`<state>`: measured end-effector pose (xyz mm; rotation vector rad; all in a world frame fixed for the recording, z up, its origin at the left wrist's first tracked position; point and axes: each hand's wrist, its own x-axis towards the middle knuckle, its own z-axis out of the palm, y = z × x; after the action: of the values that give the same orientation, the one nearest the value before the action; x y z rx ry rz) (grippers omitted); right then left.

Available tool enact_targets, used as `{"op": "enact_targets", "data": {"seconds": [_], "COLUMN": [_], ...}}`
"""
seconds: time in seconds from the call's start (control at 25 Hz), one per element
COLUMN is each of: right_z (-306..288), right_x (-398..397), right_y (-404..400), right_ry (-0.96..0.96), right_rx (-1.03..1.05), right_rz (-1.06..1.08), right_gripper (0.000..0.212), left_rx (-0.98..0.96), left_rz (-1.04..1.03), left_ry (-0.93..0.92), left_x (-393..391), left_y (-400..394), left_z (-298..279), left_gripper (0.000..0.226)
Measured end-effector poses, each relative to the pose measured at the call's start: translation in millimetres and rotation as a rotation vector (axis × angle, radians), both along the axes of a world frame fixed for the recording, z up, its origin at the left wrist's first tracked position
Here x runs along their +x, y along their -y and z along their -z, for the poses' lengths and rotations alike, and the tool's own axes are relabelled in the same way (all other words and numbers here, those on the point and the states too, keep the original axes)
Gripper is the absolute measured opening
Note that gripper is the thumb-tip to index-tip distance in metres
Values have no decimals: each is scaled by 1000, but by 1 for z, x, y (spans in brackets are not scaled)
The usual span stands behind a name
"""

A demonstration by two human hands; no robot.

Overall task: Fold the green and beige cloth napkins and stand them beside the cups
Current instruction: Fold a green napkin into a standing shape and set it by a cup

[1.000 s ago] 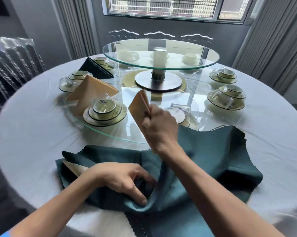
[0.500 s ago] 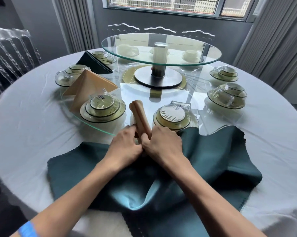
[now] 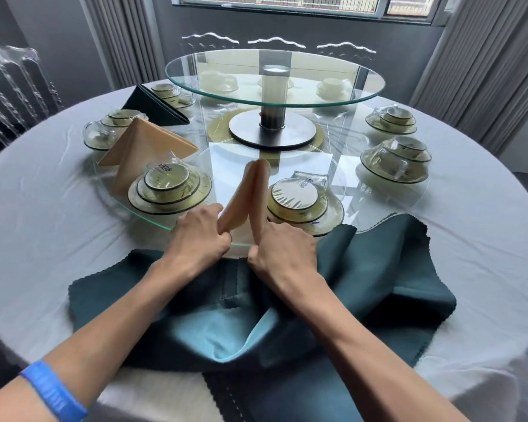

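My left hand (image 3: 200, 236) and right hand (image 3: 282, 252) each pinch a base corner of the beige napkin (image 3: 250, 199), standing it just left of the nearest cup set (image 3: 299, 199); next, seemingly, spread it and release.

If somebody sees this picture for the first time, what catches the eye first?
Two hands, the left hand and the right hand, grip a folded beige napkin standing as a tent at the near edge of the glass turntable. Below them, rumpled green napkins sprawl over the white tablecloth.
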<state>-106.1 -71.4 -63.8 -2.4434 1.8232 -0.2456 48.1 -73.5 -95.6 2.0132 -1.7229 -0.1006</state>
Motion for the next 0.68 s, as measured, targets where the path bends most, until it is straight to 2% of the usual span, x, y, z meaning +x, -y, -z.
{"op": "enact_targets", "data": {"seconds": [0.08, 0.16, 0.36, 0.52, 0.6, 0.68], "right_z": [3, 6, 9, 11, 10, 10], "right_x": [-1, 4, -1, -47, -80, -111], "right_y": [1, 6, 5, -20, -12, 12], "right_ry": [6, -8, 15, -129, -140, -89], "right_rx": [-48, -90, -98, -55, -7, 16], "right_rz": [8, 18, -21, -72, -9, 106], "right_gripper": [24, 21, 25, 41, 41, 41], "left_rx": [-76, -131, -106, -148, -243, -316], "left_rz": [-20, -45, -46, -23, -12, 46], "left_ry": [17, 8, -43, -9, 26, 21], "left_x": [3, 7, 21, 23, 19, 9], "left_y": [-9, -7, 1, -18, -31, -42], "left_z": [6, 6, 2, 5, 5, 1], "left_gripper": [7, 5, 19, 48, 49, 37]}}
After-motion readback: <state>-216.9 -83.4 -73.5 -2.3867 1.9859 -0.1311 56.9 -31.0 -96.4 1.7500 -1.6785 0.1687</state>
